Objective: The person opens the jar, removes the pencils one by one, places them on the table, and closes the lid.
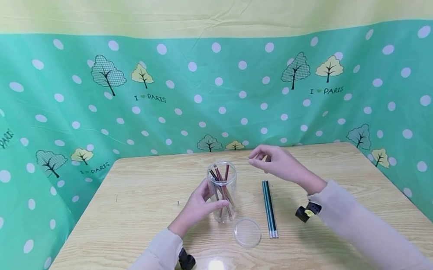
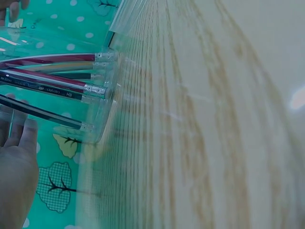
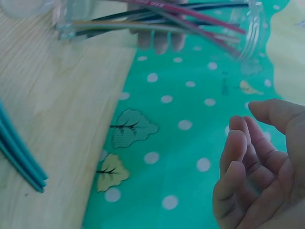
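Jar (image 1: pixel 233 190): probably feeling light, stiff, slippery, offering its best hold round the middle | loose pencils (image 1: pixel 268 208): likely stiff, light | my left hand (image 1: pixel 199 204) is gripping the jar from the left | my right hand (image 1: pixel 278 161) is curving loosely, pinching nothing; loose pencils are lying on its near side, right of the jar

Clear plastic cylindrical jar (image 1: pixel 232 188): left flank blocked by the person's left hand (image 1: pixel 203 206). Uncovered mouth gives access from above, narrowed by leaning red and black pencils (image 2: pixel 50 78). Right flank: passable strip of pale wood-grain table (image 1: pixel 252 201), bounded by side-by-side dark green pencils (image 1: pixel 269 208). Transparent round lid (image 1: pixel 247 233) obstructs low, in front. Person's right hand (image 1: pixel 279 163) occupies space beside the rim.
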### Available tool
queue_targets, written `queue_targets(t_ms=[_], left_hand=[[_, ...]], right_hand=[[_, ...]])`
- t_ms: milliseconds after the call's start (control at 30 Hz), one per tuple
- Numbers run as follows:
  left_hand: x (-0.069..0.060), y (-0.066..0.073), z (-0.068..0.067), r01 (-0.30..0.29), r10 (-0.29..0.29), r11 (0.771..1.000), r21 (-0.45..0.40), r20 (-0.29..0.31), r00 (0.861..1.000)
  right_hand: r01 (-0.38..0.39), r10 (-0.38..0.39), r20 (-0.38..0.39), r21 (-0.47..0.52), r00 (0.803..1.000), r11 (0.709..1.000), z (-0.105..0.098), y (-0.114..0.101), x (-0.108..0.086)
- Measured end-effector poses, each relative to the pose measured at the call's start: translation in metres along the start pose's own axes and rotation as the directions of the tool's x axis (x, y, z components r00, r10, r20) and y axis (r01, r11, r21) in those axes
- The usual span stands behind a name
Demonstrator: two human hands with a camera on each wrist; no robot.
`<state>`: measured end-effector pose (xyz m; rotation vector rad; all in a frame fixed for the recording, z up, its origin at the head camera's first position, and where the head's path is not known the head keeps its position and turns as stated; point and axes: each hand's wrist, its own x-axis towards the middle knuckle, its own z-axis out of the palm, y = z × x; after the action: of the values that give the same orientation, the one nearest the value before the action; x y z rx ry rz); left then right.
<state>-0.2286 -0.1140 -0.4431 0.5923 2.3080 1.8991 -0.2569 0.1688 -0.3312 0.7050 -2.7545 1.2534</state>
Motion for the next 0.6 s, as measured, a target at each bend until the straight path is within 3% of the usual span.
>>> queue_targets(t_ms=[300,600], left_hand=[[0.0,0.001,0.0,-0.017,0.017,1.0,0.014,0.0,1.0],[0.001,0.0,0.0,-0.027,0.027,1.0,0.007,0.009,1.0]], right_hand=[[0.134,-0.135,-0.023,-0.045,0.991,0.99,0.002,-0.03,-0.006],[0.273,-0.274,-0.011,-0.033,0.962,0.961,0.018,-0.046,-0.012]])
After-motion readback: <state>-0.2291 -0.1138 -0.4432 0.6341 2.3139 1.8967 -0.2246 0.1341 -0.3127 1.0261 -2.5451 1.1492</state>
